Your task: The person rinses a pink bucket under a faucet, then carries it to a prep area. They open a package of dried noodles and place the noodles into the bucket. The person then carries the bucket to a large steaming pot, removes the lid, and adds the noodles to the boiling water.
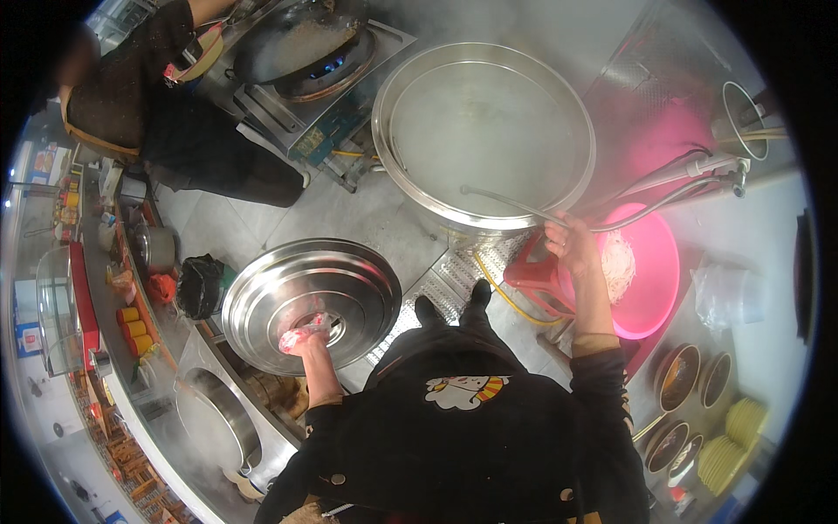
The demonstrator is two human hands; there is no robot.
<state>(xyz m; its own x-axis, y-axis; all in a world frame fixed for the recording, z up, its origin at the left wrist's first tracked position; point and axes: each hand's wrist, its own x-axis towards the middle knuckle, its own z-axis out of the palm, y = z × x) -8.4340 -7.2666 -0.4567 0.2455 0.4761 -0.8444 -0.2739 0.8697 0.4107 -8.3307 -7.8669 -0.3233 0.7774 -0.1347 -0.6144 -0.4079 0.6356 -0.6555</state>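
My left hand (309, 344) grips the handle of a large round steel lid (275, 288) through a crumpled red-and-white cloth or bag (317, 324). The lid is held off to my left, away from the pot. In my right hand (576, 245) is a flexible metal tap hose (524, 208), its end over the water. That hose runs back to a tap fitting (740, 178) at the right. Before me stands a wide steel pot (582, 164) holding cloudy, steaming liquid (484, 131). Beside my right forearm, a pink basin (658, 275) contains pale noodle-like strands (619, 268).
A co-worker in dark clothing (203, 144) stands at the far left by a wok (298, 46) over a lit burner (330, 65). A yellow hose (497, 288) crosses the floor near my feet. Bowls (677, 376) and stacked plates (723, 458) occupy the right counter.
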